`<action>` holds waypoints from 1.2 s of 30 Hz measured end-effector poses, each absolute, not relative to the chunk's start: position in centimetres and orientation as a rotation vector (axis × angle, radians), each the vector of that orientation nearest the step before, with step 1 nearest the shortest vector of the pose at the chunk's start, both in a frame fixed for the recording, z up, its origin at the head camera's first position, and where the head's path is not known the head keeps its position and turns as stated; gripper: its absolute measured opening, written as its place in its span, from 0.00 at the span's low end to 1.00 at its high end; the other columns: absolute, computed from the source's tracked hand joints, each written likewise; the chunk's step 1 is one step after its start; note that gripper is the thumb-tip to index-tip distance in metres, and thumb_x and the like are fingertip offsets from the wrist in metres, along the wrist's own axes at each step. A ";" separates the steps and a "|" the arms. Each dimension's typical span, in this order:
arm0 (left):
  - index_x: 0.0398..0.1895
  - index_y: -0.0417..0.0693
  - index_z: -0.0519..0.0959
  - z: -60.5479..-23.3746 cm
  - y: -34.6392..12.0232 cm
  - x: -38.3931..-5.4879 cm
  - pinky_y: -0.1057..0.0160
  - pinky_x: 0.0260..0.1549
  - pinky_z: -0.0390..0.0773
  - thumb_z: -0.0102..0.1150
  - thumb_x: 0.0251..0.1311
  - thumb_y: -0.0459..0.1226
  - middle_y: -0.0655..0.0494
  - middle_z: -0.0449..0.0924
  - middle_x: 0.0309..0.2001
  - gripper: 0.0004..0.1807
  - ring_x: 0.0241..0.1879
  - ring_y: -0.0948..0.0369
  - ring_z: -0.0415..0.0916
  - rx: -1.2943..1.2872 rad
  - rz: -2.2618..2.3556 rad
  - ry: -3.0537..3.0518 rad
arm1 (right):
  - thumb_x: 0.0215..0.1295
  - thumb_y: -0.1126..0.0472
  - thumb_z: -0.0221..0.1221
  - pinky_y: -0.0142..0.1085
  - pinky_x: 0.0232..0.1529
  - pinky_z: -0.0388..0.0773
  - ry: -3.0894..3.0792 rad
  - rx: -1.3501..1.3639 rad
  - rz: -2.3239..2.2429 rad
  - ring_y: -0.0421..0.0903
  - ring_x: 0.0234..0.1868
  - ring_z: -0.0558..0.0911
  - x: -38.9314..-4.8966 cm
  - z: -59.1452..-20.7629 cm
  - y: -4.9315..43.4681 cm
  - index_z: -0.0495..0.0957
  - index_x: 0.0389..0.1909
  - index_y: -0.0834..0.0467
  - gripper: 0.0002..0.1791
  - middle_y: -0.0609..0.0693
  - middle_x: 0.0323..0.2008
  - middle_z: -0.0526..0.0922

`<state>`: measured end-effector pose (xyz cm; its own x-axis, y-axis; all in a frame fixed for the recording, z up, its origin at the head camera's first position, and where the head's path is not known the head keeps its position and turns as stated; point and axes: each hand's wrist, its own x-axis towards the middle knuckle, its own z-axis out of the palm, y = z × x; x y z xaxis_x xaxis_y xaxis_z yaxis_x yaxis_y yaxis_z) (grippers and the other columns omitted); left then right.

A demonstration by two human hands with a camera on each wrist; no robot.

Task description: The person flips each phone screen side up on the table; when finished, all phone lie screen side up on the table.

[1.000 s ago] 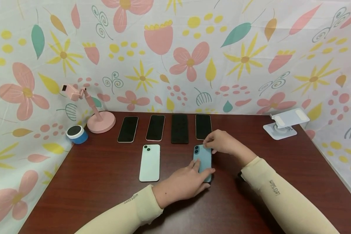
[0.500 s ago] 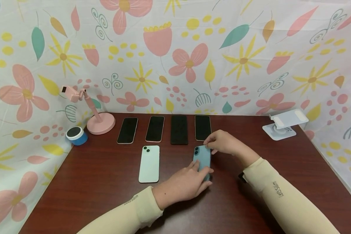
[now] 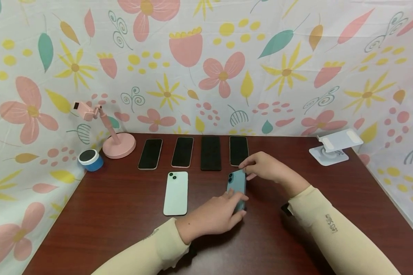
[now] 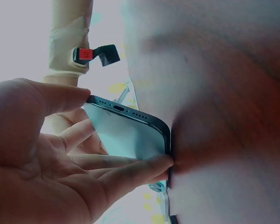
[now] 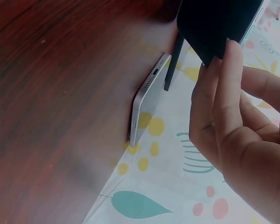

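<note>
A blue smartphone [image 3: 239, 181] is tilted over the table, back and two lenses upward, its right side raised. My left hand [image 3: 213, 215] grips its near end; in the left wrist view the thumb [image 4: 67, 97] is on one edge and fingers reach the opposite edge, close to the tabletop. My right hand [image 3: 266, 168] pinches the far right corner. The right wrist view shows the phone's dark screen [image 5: 210, 28] at those fingertips. To the left, a pale mint smartphone [image 3: 176, 194] lies back up.
Along the back lie a leftmost black-screened phone [image 3: 150, 154], a second [image 3: 182, 152], a flat black one [image 3: 211, 152] and a rightmost one [image 3: 239, 150] just beyond my right hand. A pink stand [image 3: 118, 146] and blue-white jar [image 3: 91, 160] stand left; a white stand [image 3: 330, 154] stands right.
The blue phone has gone from lying nearly flat to tilting, its right side lifting. My left hand has shifted slightly left with it; the right hand has stayed at the far corner.
</note>
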<state>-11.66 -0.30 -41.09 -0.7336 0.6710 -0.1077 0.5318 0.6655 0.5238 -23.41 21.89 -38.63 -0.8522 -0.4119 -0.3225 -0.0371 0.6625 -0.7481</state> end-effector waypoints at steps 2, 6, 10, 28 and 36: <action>0.76 0.57 0.67 -40.9 -0.5 -11.8 0.58 0.58 0.85 0.50 0.83 0.49 0.42 0.71 0.77 0.24 0.63 0.53 0.85 0.925 0.723 2.566 | 0.79 0.63 0.55 0.50 0.58 0.88 2.394 -0.344 -1.087 0.48 0.46 0.93 -23.5 -38.5 21.9 0.82 0.64 0.68 0.20 0.68 0.64 0.83; 0.83 0.56 0.60 -40.8 -0.7 -11.9 0.60 0.58 0.84 0.52 0.81 0.50 0.50 0.71 0.79 0.33 0.60 0.61 0.85 0.835 0.781 2.536 | 0.80 0.62 0.56 0.51 0.62 0.86 2.363 -0.335 -1.125 0.48 0.46 0.93 -23.5 -38.4 21.9 0.81 0.65 0.67 0.20 0.68 0.65 0.82; 0.88 0.52 0.51 -40.8 -0.9 -12.1 0.57 0.66 0.81 0.54 0.80 0.51 0.51 0.70 0.79 0.41 0.68 0.61 0.80 0.755 0.823 2.499 | 0.80 0.63 0.56 0.53 0.64 0.84 2.301 -0.307 -1.202 0.48 0.47 0.93 -23.5 -38.6 21.9 0.80 0.67 0.68 0.21 0.69 0.66 0.81; 0.88 0.51 0.52 -40.0 -2.5 -13.2 0.66 0.23 0.69 0.59 0.76 0.45 0.44 0.88 0.49 0.43 0.19 0.65 0.69 0.553 1.111 2.284 | 0.80 0.57 0.61 0.41 0.61 0.87 2.028 -0.248 -1.440 0.40 0.50 0.91 -24.6 -39.8 22.1 0.75 0.70 0.71 0.27 0.69 0.73 0.74; 0.87 0.48 0.53 -40.0 -2.9 -13.3 0.65 0.42 0.78 0.58 0.76 0.43 0.44 0.78 0.72 0.42 0.46 0.64 0.84 0.557 1.122 2.307 | 0.81 0.56 0.59 0.44 0.56 0.89 1.939 -0.221 -1.466 0.46 0.53 0.91 -24.9 -40.3 21.6 0.73 0.71 0.73 0.29 0.61 0.60 0.86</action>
